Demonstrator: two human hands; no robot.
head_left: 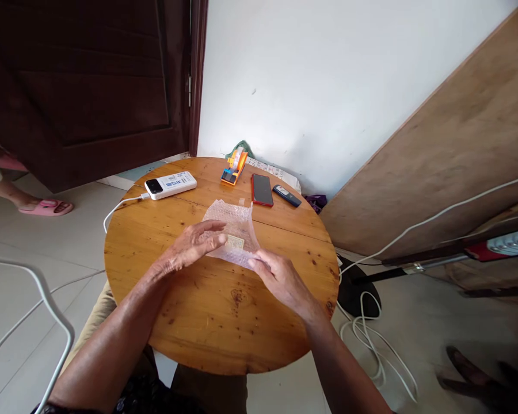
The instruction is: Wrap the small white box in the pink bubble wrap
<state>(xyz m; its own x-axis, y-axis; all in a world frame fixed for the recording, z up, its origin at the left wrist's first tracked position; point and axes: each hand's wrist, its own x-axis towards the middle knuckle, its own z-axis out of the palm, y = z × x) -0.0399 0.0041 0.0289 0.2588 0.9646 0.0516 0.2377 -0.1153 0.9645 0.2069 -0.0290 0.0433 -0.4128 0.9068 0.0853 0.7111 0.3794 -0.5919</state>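
A pinkish sheet of bubble wrap (pixel 237 218) lies in the middle of the round wooden table (pixel 237 333). On it, near its lower edge, is a small pale printed item (pixel 235 241). My left hand (pixel 194 244) rests over the wrap's left side with fingers apart, the thumb close to the pale item. At the lower right corner, my right hand (pixel 280 279) pinches the edge of the bubble wrap between thumb and fingers.
Toward the back of the table stand a white power bank (pixel 175 184) with a cable, an orange tape dispenser (pixel 234 167), a red-edged phone (pixel 262 190) and a dark blue device (pixel 287 195). A person's foot in a pink sandal (pixel 52 207) shows at left.
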